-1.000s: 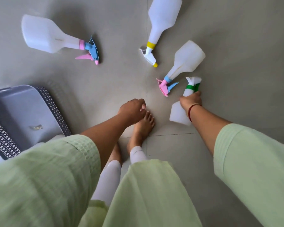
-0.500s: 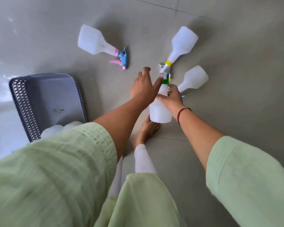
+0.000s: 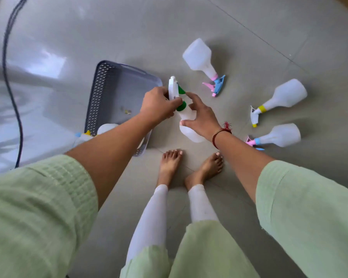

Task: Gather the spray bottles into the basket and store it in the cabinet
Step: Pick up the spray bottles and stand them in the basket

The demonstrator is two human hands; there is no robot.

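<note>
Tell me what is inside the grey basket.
At least one white spray bottle lies at the basket's near end, plus a small scrap. The left forearm covers the rest of that end.

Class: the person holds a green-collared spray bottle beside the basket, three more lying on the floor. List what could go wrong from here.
The left hand grips the green-collared bottle at its spray head while the right hand only rests spread fingers on it; it could slip or squirt.
The nearest floor bottle lies close to the bare right foot; a step might kick it.
The dark cable left of the basket might trip them.
</note>
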